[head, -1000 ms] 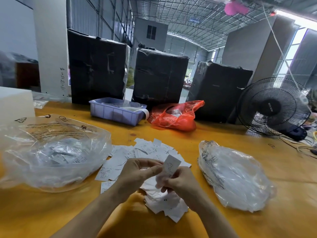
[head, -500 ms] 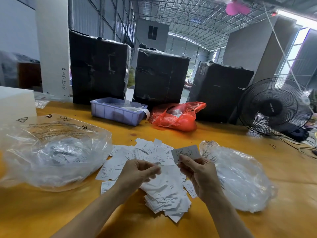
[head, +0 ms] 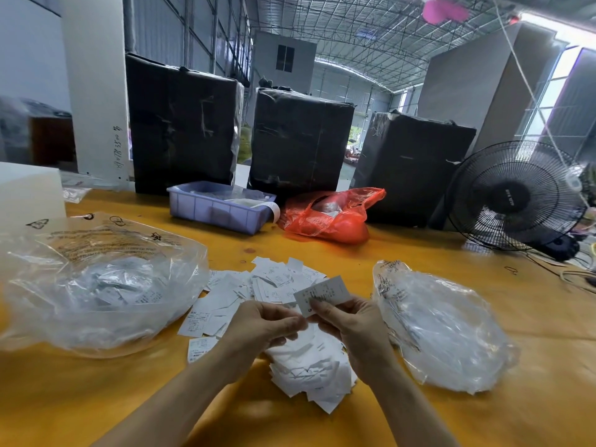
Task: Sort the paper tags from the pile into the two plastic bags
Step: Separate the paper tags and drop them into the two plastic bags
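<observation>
A small white printed paper tag [head: 322, 293] is being held up just above the loose pile of white paper tags [head: 290, 337] on the yellow worktop [head: 532, 324], tilted face-up toward the camera, probably so its print can be read before a bag is chosen. The right hand [head: 358, 330] is pinching the tag's lower edge between thumb and curled fingers [head: 322, 309]. The left hand [head: 261, 327] is sitting just beside it with its fingers curled inward, their tips meeting the right hand's near the tag's corner; whether it is actually gripping the tag or only steadying it cannot be told.

The pile is lying between the two targets. The large clear plastic bag on the left [head: 100, 285] is gaping open toward the pile with tags already inside. The crumpled clear plastic bag on the right [head: 451, 330] is lying closer to the right hand, and its mouth looks partly collapsed, which could slow a drop there.

Farther back, well clear of the sorting, are sitting a lilac plastic bin [head: 222, 209], an orange-red plastic bag [head: 332, 217], three black wrapped boxes [head: 300, 143] and a black table fan [head: 516, 195].
</observation>
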`<state>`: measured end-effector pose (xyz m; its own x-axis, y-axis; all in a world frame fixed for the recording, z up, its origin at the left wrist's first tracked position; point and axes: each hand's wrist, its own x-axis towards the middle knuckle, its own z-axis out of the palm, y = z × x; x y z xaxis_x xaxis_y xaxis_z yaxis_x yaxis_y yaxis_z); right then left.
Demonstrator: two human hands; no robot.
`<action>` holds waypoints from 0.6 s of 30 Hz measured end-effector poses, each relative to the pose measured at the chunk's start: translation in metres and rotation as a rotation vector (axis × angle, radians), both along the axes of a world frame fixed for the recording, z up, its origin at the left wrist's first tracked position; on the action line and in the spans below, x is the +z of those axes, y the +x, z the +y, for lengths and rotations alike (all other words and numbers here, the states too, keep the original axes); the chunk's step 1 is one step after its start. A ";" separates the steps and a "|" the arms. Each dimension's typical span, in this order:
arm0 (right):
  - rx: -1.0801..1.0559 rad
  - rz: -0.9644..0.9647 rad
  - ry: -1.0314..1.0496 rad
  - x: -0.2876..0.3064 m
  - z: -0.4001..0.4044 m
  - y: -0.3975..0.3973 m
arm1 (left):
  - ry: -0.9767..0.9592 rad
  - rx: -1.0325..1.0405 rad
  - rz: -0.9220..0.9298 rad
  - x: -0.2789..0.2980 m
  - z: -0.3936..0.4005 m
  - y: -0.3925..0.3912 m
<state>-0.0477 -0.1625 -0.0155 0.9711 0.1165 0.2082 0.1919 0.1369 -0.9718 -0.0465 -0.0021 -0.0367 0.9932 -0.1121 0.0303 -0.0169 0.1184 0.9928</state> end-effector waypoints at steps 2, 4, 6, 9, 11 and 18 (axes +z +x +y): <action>-0.003 -0.017 -0.023 0.000 0.001 -0.001 | -0.010 -0.008 0.002 0.000 0.001 0.000; -0.012 -0.038 -0.058 -0.001 0.002 -0.001 | -0.016 -0.007 0.000 0.000 0.001 0.000; -0.010 -0.047 -0.095 -0.002 0.002 -0.001 | -0.032 0.010 0.004 0.000 0.001 0.000; 0.004 -0.018 -0.144 -0.004 0.001 0.001 | -0.051 0.052 0.008 0.001 0.001 0.001; 0.006 0.012 -0.161 -0.005 0.000 0.002 | -0.076 0.070 0.010 0.001 0.001 0.001; -0.098 -0.012 -0.071 -0.006 -0.002 0.005 | -0.067 0.035 0.009 0.001 0.002 0.001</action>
<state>-0.0424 -0.1642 -0.0211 0.9760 0.0360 0.2146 0.2128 0.0483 -0.9759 -0.0453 -0.0003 -0.0359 0.9967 -0.0757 0.0276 -0.0132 0.1842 0.9828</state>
